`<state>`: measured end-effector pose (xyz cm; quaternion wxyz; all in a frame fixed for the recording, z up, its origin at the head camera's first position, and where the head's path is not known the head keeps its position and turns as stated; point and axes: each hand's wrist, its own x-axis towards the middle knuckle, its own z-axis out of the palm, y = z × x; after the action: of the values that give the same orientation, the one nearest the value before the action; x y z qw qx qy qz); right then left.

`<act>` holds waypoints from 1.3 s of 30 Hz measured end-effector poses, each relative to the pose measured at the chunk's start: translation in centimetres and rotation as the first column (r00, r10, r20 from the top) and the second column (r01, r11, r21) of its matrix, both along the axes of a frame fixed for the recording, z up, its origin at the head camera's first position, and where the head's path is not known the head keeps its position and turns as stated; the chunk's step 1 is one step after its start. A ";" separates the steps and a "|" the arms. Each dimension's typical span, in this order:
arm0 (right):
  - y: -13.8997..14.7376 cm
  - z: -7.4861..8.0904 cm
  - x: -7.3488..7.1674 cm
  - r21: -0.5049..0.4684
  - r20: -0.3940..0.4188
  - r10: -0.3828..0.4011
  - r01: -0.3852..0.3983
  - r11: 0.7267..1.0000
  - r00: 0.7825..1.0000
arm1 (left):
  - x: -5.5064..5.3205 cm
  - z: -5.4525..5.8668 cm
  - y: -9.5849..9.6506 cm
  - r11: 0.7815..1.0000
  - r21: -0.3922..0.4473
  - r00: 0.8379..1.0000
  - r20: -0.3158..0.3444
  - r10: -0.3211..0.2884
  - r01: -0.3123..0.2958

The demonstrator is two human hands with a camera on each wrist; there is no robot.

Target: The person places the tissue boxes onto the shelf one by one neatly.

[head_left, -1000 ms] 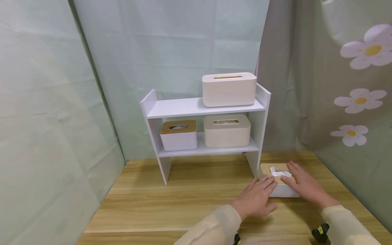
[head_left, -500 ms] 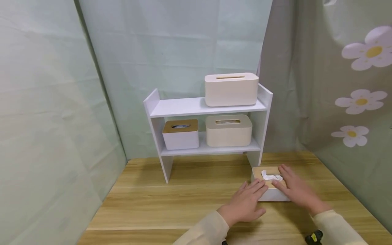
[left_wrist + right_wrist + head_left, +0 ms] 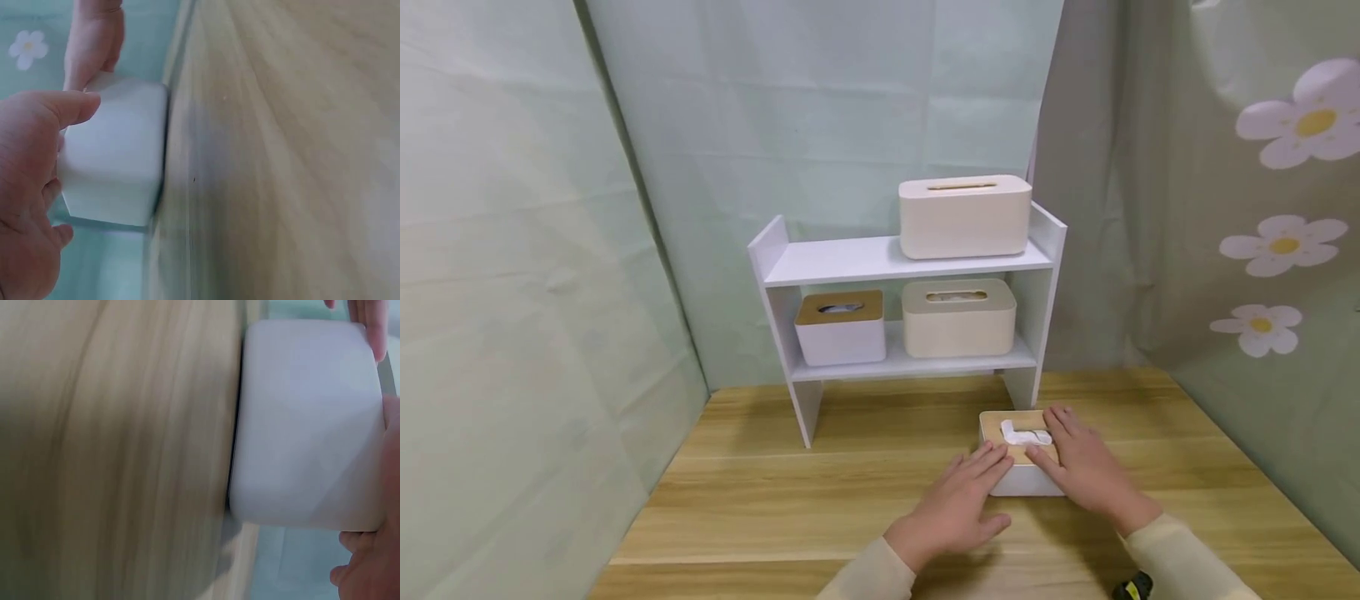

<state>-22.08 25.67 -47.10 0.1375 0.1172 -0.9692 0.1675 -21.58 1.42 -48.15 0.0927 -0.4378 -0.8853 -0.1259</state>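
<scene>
On the table in the head view stands a white tissue box [image 3: 1026, 481] with a light wood lid, a white tissue poking out of its slot. My left hand [image 3: 953, 507] lies against its left side, fingers extended with the tips on the lid's edge. My right hand [image 3: 1088, 468] rests on its right side, fingers stretched over the lid. In the left wrist view the white wall of the box [image 3: 119, 150] sits low on the table between both hands. The right wrist view shows its smooth side [image 3: 306, 431] close up.
Behind the box is a white two-tier shelf [image 3: 842, 260]. A large cream tissue box [image 3: 964, 221] stands on its upper tier. The lower tier carries a brown-lidded tissue box [image 3: 841, 342] and another cream one [image 3: 958, 329]. Fabric curtains [image 3: 865, 108] enclose the wooden table [image 3: 760, 500].
The tissue box has slid left along the table, from right of the shelf to in front of its right leg. Both hands have moved with it, keeping contact.
</scene>
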 end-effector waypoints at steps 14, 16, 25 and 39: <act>-5.5 -0.7 -1.3 -0.022 -0.031 0.007 -0.007 1.000 1.000 | 0.4 0.5 -4.0 0.989 0.045 0.990 0.026 0.142 -0.143; -6.3 -0.8 -1.3 -0.035 -0.033 0.007 -0.008 0.999 0.999 | 0.2 0.6 -4.4 0.985 0.044 0.986 0.038 0.163 -0.165; -9.8 -0.7 -1.4 -0.077 -0.050 0.036 -0.040 0.996 0.998 | -0.7 1.0 -5.8 0.965 0.039 0.965 0.012 0.260 -0.261; -12.4 -0.9 -1.4 -0.105 -0.035 0.056 -0.059 0.993 0.998 | -1.9 1.2 -7.5 0.946 0.067 0.947 0.087 0.311 -0.317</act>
<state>-23.48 13.28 -47.96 0.1543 0.1403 -0.9528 0.2206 -23.49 -6.04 -46.97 0.0958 -0.2822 -0.9408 -0.1615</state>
